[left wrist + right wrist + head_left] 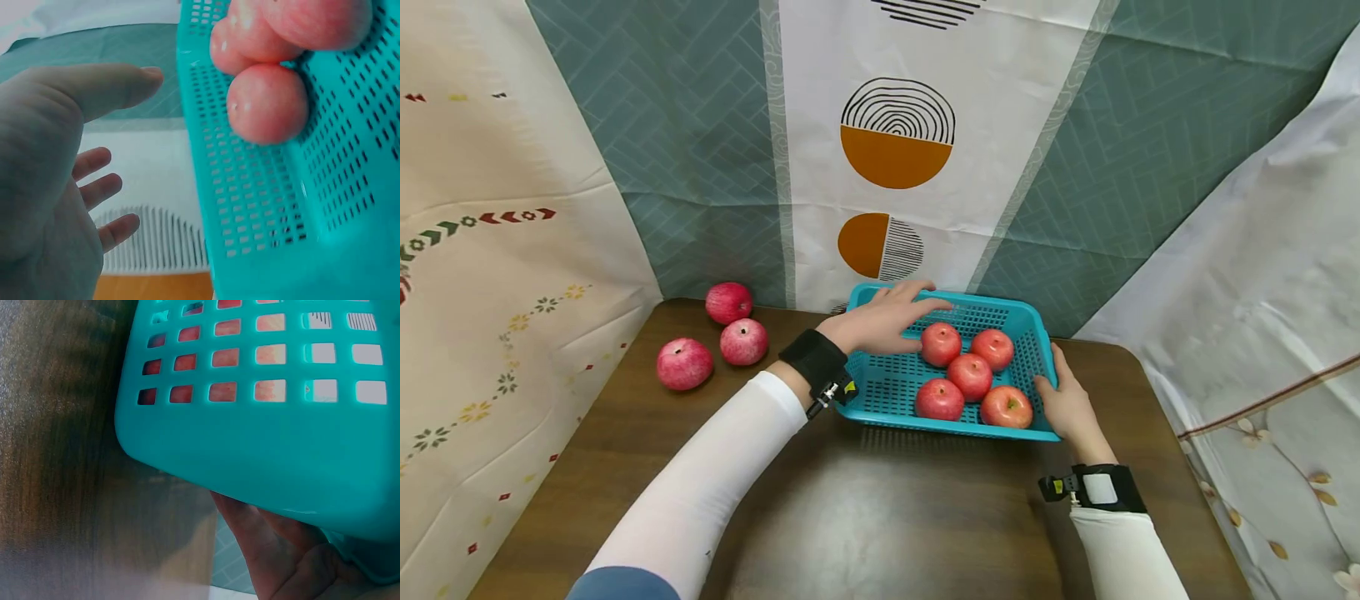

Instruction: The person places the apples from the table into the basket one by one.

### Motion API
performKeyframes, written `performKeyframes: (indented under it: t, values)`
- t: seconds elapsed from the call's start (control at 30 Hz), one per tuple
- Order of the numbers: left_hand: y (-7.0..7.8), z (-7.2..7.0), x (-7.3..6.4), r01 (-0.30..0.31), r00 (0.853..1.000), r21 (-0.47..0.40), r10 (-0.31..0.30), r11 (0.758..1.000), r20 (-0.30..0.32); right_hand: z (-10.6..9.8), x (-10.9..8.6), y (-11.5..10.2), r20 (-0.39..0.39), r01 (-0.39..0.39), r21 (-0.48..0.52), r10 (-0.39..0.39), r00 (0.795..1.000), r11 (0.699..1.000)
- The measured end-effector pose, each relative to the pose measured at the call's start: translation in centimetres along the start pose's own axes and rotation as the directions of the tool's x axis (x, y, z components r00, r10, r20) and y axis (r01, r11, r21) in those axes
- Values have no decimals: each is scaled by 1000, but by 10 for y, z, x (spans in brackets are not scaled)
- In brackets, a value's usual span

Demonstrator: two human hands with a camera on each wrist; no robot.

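Turquoise plastic basket [883,385] of round red apples [970,377]
Right hand [1070,407] grips its right end, likely steadying it at the far side of the brown wooden table [887,517]; left hand [886,323] spreads empty fingers wide nearby.

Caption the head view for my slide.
Basket of five apples held by right grip, left grip open, three fruits outside.
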State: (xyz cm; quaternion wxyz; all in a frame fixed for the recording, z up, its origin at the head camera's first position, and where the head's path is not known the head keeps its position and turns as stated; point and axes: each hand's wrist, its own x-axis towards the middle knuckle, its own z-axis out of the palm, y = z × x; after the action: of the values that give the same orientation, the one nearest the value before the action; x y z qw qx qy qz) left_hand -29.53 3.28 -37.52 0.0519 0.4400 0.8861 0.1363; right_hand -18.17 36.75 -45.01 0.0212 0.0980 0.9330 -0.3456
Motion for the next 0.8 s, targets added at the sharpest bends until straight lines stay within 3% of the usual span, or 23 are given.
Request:
performKeyframes:
  t: [0.17, 0.3, 0.5, 0.6, 0.67, 0.73, 0.8]
  values:
    - [-11, -4, -41, -46, 990, 29, 49, 999, -133, 0, -1, 0, 8, 1, 12, -1, 1000, 1000]
    - [-21, -1, -83, -69, 971, 47, 78, 997, -227, 0, -2, -3, 20, 4, 13, -4, 1000, 1000]
    - [-47, 16, -147, -8, 932, 35, 21, 999, -362, -1, -1, -2, 15, 11, 10, -11, 1000, 1000]
    - [-61, 26, -178, 90, 890, 17, -73, 996, -451, -2, -1, 0, 9, 13, 0, -13, 1000, 1000]
    - [-70, 32, -197, 172, 849, -2, -150, 985, -507, -3, -1, 0, 9, 12, -3, -12, 1000, 1000]
    - [-81, 36, -215, 262, 807, -8, -224, 965, -547, -2, 0, 1, 13, 12, -1, -12, 1000, 1000]
    - [-92, 38, -231, 346, 776, 10, -280, 938, -565, -1, 0, 1, 17, 12, 7, -12, 1000, 1000]
